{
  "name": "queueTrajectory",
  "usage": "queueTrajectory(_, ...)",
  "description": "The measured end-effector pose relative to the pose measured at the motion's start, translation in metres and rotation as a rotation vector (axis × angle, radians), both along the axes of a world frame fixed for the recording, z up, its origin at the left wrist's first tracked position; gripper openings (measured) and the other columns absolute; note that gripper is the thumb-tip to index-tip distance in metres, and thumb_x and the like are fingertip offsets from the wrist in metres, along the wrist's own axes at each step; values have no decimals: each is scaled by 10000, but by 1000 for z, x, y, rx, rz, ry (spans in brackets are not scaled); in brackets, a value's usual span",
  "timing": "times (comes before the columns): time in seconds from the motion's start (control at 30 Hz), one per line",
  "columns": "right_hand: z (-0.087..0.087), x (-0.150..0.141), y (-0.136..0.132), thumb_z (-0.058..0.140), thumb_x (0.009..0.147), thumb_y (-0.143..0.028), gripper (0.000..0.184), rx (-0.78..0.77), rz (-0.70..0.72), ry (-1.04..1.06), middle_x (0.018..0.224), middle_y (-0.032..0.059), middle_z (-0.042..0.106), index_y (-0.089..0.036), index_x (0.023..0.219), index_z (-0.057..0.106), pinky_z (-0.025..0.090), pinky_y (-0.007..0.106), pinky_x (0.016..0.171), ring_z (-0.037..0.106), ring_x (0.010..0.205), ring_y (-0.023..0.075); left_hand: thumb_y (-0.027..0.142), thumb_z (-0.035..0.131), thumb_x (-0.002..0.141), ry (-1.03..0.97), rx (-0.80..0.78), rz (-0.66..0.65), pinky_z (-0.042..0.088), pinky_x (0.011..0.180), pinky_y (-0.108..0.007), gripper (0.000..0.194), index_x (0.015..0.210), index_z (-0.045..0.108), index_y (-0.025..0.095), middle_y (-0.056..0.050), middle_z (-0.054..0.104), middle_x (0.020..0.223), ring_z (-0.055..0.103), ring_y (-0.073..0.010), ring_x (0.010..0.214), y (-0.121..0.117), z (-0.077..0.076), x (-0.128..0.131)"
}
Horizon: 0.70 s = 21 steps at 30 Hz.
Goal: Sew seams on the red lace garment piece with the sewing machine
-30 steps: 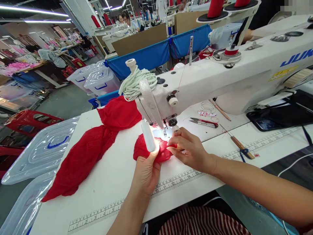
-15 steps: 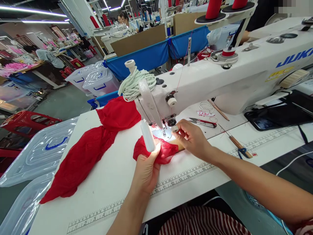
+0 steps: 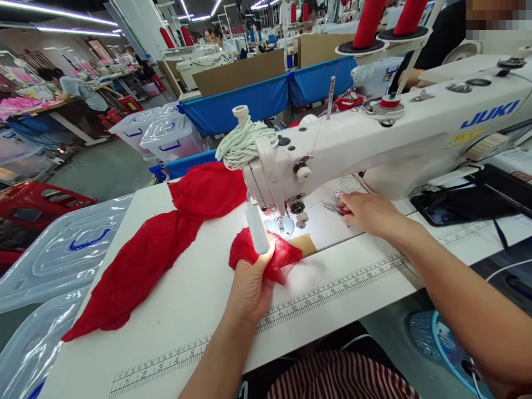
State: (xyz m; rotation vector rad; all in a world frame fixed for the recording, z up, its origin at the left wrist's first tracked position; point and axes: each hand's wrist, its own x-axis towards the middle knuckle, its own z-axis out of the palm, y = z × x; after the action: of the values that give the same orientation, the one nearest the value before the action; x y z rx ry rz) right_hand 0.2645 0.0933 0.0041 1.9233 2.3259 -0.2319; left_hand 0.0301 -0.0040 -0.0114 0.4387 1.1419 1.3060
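My left hand [image 3: 252,285] pinches a small piece of red sheer fabric [image 3: 286,256] between thumb and fingers, just in front of the sewing machine [image 3: 328,152]. The machine's white tube-shaped lamp [image 3: 257,228] hangs over the fabric and hides part of it. Right of the needle, my right hand [image 3: 369,213] has its fingers closed round the red handle of a pair of thread snips [image 3: 332,208], which lie on the machine bed with their metal tips pointing left. A longer red fabric piece [image 3: 145,266] lies bunched on the left of the table.
A printed ruler [image 3: 324,292] runs along the front of the white table [image 3: 187,310]. A phone [image 3: 440,208] lies at the right. Clear plastic boxes [image 3: 62,255] stand left of the table. Red thread cones [image 3: 368,25] rise behind the machine. A blue basket [image 3: 436,338] sits below.
My right hand has left the knob beside the needle and moved right, down onto the thread snips. My left hand stays on the fabric. The view has shifted slightly.
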Motion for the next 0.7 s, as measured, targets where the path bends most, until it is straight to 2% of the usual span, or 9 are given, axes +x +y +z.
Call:
queueTrajectory(0.07, -2, 7, 2, 495, 851, -242, 71, 2, 66, 136, 878, 48, 636, -198, 841, 550, 347, 274, 597, 580, 791, 203, 277, 852, 550, -10, -30, 7, 458, 407, -148, 324, 520, 580, 103, 41, 480, 479, 451, -44, 441, 0, 0, -1)
queueTrajectory(0.13, 1, 11, 0, 457, 859, -269, 116, 18, 125, 277, 819, 34, 616, -201, 783, 513, 357, 275, 613, 560, 741, 184, 255, 856, 533, -9, -71, 13, 440, 390, -132, 318, 519, 575, 105, 55, 454, 466, 426, -30, 418, 0, -1, -3)
queueTrajectory(0.2, 5, 12, -6, 445, 863, -292, 123, -3, 197, 431, 809, 31, 609, -203, 794, 494, 370, 273, 621, 552, 729, 176, 211, 856, 512, -16, -102, 18, 415, 362, -123, 276, 590, 615, 102, 49, 489, 512, 438, -31, 423, 0, -1, -4)
queueTrajectory(0.3, 13, 2, -22, 423, 900, -298, 113, -171, 335, 659, 790, 19, 625, -206, 869, 481, 384, 256, 611, 557, 708, 155, 145, 848, 492, -40, -135, 33, 403, 355, -117, 274, 673, 646, 104, 38, 530, 581, 469, -38, 452, 1, 0, -4)
queueTrajectory(0.37, 15, -10, -33, 401, 932, -303, 125, -222, 394, 722, 784, 10, 632, -208, 911, 479, 377, 245, 589, 544, 664, 136, 126, 845, 491, -58, -123, 42, 431, 390, -119, 263, 663, 647, 104, 32, 546, 597, 492, -42, 476, 1, 1, -3)
queueTrajectory(0.5, 7, -34, -46, 371, 973, -384, 247, -10, 501, 679, 846, 27, 638, -225, 1014, 554, 374, 251, 609, 553, 724, 149, 183, 846, 545, -64, -33, 32, 533, 540, -179, 245, 707, 686, 91, -37, 639, 697, 597, -106, 617, 0, 2, -2)
queueTrajectory(0.6, -6, -44, -46, 328, 989, -408, 342, 220, 545, 639, 886, 55, 643, -216, 1027, 608, 389, 262, 634, 564, 794, 168, 231, 835, 592, -47, -26, 15, 556, 587, -210, 289, 809, 718, 80, -83, 679, 776, 626, -142, 685, 1, 2, -1)
queueTrajectory(0.7, -17, -46, -44, 343, 986, -417, 368, 352, 569, 599, 840, 61, 641, -196, 1035, 633, 394, 268, 629, 553, 775, 171, 224, 831, 597, -41, -28, 5, 563, 617, -220, 283, 813, 724, 75, -95, 687, 792, 636, -154, 713, 2, 1, -2)
